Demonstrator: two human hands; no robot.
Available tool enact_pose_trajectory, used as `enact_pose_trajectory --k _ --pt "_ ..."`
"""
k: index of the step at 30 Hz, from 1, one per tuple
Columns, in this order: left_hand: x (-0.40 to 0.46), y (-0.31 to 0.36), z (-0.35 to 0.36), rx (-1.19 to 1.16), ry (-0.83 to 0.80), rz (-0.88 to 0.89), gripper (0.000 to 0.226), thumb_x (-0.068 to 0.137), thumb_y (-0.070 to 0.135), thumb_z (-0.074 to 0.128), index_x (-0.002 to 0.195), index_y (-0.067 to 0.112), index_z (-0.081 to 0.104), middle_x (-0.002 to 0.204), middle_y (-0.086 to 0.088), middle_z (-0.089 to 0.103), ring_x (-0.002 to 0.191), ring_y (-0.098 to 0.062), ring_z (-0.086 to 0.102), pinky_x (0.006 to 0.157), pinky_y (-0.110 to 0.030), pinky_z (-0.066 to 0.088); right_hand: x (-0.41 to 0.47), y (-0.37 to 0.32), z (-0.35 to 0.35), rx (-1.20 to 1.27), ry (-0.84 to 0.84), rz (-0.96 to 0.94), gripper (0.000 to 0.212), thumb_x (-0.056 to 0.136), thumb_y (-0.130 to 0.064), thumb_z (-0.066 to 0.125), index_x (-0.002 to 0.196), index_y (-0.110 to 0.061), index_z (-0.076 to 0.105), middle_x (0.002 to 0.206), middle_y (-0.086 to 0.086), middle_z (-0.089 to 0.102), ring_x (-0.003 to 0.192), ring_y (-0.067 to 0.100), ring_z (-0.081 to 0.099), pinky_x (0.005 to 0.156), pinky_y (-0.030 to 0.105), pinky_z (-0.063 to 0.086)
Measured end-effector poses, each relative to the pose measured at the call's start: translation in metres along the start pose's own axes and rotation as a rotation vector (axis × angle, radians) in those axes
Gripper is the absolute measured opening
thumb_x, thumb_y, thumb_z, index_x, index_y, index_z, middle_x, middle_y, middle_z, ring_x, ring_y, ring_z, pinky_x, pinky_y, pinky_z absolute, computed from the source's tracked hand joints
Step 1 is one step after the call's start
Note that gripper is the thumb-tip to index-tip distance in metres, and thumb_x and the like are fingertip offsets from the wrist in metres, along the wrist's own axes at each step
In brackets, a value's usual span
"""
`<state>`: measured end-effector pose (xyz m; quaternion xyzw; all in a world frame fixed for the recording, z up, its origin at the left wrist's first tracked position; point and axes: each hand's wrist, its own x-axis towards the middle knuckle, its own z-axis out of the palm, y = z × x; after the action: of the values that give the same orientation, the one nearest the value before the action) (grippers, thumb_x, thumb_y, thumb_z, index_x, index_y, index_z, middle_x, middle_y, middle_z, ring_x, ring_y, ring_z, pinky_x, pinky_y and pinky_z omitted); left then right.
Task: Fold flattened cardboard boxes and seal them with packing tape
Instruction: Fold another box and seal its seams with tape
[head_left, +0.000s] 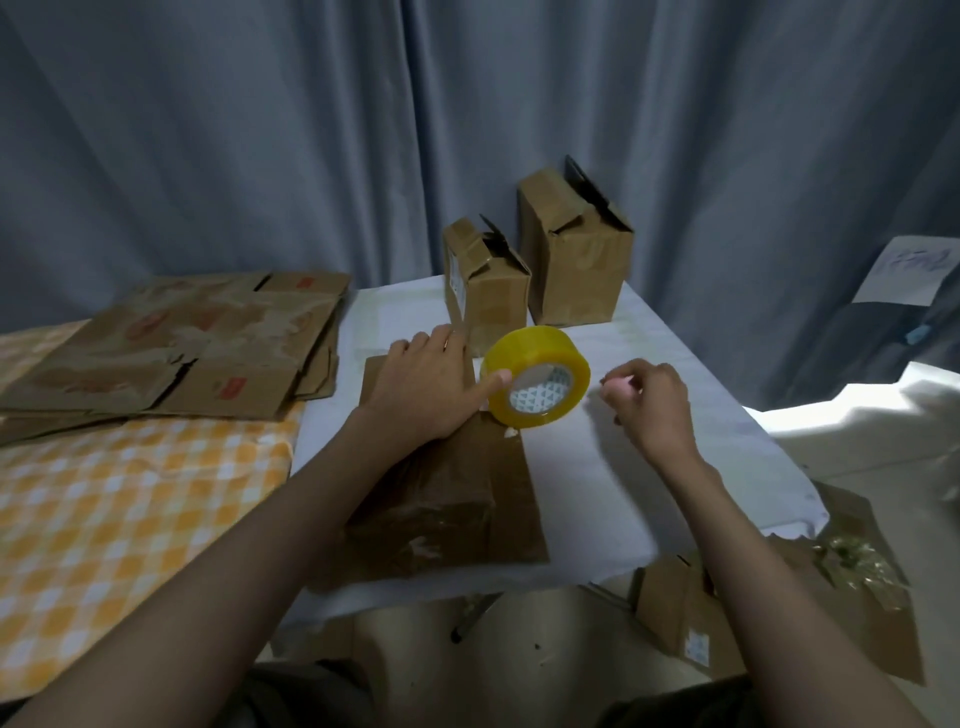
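The left hand (426, 384) pressed flat, fingers spread, on a creased flattened cardboard box (447, 499) on the white tabletop (675, 467), its thumb touching a glossy yellow roll of tape (535, 376) standing on edge just right of it. The right hand (649, 402), further right, had fingers curled, pinching; what it pinched I cannot tell. Beyond the hands stood two folded brown boxes (535, 265).

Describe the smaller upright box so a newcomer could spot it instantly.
Start at the white table before the grey curtain. Two upright boxes stand at its far edge; the small box is the left one, just behind the yellow tape roll. Unlike the big box, it is shorter and has a white label on its left side.
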<state>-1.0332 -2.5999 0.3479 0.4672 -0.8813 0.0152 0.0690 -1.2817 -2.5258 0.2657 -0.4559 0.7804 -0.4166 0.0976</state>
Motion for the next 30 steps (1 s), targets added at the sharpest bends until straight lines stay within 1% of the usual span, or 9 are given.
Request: enact_pose_trajectory --k 2,4,6,9,12,15,18,26,30 --pt "0.013 -0.002 0.0 0.047 0.085 0.063 0.074 0.094 0.071 0.028 0.133 0.012 0.049 0.139 -0.01 0.052 0.126 -0.028 0.049 0.115 -0.047 0.028 -0.005 -0.021 -0.004 0.154 0.092 -0.054 0.01 0.085 -0.025 0.064 0.089 -0.029 0.073 0.095 -0.002 0.069 0.082 0.015 0.066 0.074 0.045 0.06" --pt "0.027 -0.008 -0.002 0.007 0.084 0.19 0.065 0.094 0.065 0.043 0.134 0.014 0.049 0.138 -0.007 0.051 0.127 -0.026 0.047 0.118 -0.044 0.024 -0.013 -0.044 -0.005 0.259 0.154 -0.108 0.014 0.089 -0.024 0.064 0.098 -0.025 0.074 0.099 -0.004 0.069 0.092 0.012 0.063 0.078 0.043 0.059" --pt "0.037 -0.015 -0.006 -0.109 0.015 0.332 0.062 0.091 0.056 0.059 0.139 0.017 0.047 0.141 -0.002 0.048 0.127 -0.021 0.046 0.111 -0.039 0.034 -0.02 -0.061 0.0 0.312 0.172 -0.139 0.015 0.093 -0.021 0.062 0.105 -0.025 0.072 0.104 -0.003 0.067 0.096 0.013 0.061 0.084 0.036 0.056" --pt "0.044 -0.024 0.0 -0.245 -0.012 0.442 0.063 0.085 0.054 0.069 0.137 0.024 0.05 0.135 0.005 0.051 0.12 -0.012 0.048 0.101 -0.039 0.044 -0.026 -0.078 0.01 0.358 0.121 -0.135 0.022 0.096 -0.019 0.062 0.116 -0.019 0.071 0.11 0.004 0.065 0.101 0.015 0.06 0.082 0.022 0.052" --pt "0.045 -0.032 0.013 -0.35 0.007 0.458 0.064 0.082 0.052 0.073 0.137 0.026 0.053 0.134 0.008 0.052 0.12 -0.008 0.048 0.102 -0.037 0.045 -0.029 -0.091 0.017 0.356 0.085 -0.17 0.022 0.093 -0.021 0.067 0.114 -0.018 0.071 0.104 -0.003 0.068 0.093 0.009 0.063 0.08 0.018 0.055" --pt "0.044 -0.035 0.02 -0.4 0.042 0.458 0.067 0.078 0.055 0.07 0.137 0.027 0.054 0.135 0.009 0.053 0.121 -0.009 0.05 0.101 -0.04 0.046 -0.03 -0.102 0.023 0.358 0.061 -0.159 0.015 0.091 -0.021 0.072 0.105 -0.02 0.068 0.088 -0.017 0.058 0.079 -0.009 0.057 0.065 -0.001 0.043" --pt "0.044 -0.035 0.023 -0.4 0.043 0.449 0.069 0.076 0.058 0.067 0.137 0.027 0.056 0.134 0.008 0.055 0.119 -0.012 0.051 0.099 -0.043 0.046 -0.028 -0.108 0.032 0.297 0.069 -0.181 0.012 0.089 -0.023 0.073 0.095 -0.024 0.062 0.077 -0.016 0.054 0.073 -0.006 0.055 0.06 0.005 0.041" --pt "0.046 -0.037 0.027 -0.42 0.046 0.454 0.071 0.075 0.059 0.067 0.138 0.029 0.055 0.135 0.009 0.055 0.121 -0.014 0.052 0.099 -0.048 0.044 -0.028 -0.117 0.048 0.127 0.088 -0.193 0.012 0.095 -0.021 0.066 0.101 -0.01 0.066 0.082 -0.004 0.057 0.067 0.004 0.048 0.058 0.005 0.03" --pt "0.046 -0.038 0.028 -0.43 0.065 0.463 0.07 0.073 0.061 0.067 0.135 0.03 0.057 0.134 0.011 0.055 0.12 -0.012 0.052 0.099 -0.046 0.043 -0.026 -0.123 0.044 0.085 0.019 -0.192 0.006 0.089 -0.015 0.067 0.092 -0.01 0.068 0.068 -0.007 0.052 0.06 0.0 0.046 0.052 0.005 0.033"
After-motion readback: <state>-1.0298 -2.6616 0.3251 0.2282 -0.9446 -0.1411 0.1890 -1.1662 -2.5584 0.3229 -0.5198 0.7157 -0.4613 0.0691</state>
